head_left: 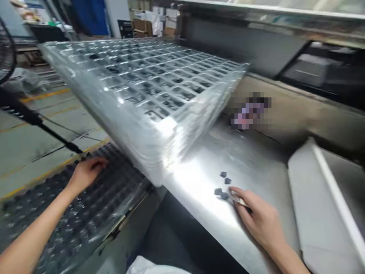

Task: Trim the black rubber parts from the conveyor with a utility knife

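My right hand (261, 217) is closed over the metal worktop (208, 224), pinching a small, shiny piece with a dark end (241, 201); its kind is not clear. Several small dark parts (224, 195) lie on the metal just beyond its fingertips. Off to the left, my left hand (87, 172) hovers at or above a dark tray with many pockets (111, 198). Its fingers curl inward, and whatever they may hold is hidden. Between my hands rises a tall stack of clear plastic trays (159, 152), whose top tray has small dark items in its compartments.
A white bin (316, 213) stands at the right of the worktop. Beyond the stack, a blurred-out item (251, 112) rests by the back panel (291, 102). A black stand (37, 120) and a fan (7, 53) are at the far left. Shelving (270, 11) overhangs the back.
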Action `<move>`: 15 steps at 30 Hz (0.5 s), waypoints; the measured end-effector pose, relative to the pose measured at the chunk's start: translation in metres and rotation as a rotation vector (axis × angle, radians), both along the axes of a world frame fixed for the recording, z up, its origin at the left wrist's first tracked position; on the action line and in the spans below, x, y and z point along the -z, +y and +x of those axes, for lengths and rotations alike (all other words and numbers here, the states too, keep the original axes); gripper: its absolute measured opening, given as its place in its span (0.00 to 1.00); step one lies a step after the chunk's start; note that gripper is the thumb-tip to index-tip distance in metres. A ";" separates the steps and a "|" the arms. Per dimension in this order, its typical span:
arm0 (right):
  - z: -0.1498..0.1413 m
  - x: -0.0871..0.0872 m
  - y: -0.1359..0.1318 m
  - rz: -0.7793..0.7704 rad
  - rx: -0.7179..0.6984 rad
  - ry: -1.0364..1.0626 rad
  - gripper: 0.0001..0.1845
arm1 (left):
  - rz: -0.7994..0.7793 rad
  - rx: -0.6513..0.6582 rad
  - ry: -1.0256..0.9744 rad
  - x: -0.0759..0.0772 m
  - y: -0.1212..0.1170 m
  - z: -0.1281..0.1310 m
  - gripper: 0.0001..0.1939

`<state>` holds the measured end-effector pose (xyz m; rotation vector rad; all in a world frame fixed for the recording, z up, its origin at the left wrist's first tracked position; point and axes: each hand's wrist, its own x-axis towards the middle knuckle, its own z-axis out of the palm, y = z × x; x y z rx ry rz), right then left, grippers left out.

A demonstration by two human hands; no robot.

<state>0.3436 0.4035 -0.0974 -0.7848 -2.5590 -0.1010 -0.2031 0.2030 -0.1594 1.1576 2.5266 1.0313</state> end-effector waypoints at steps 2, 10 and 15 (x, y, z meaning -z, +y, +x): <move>-0.004 -0.002 0.000 -0.041 0.016 0.026 0.13 | 0.086 0.223 0.045 -0.008 -0.001 0.039 0.10; 0.001 0.011 -0.005 -0.176 0.073 0.028 0.15 | 0.047 1.039 -0.114 -0.116 0.014 0.206 0.16; -0.004 0.012 -0.008 -0.299 0.139 0.043 0.15 | 0.490 1.297 -0.120 -0.165 0.072 0.296 0.24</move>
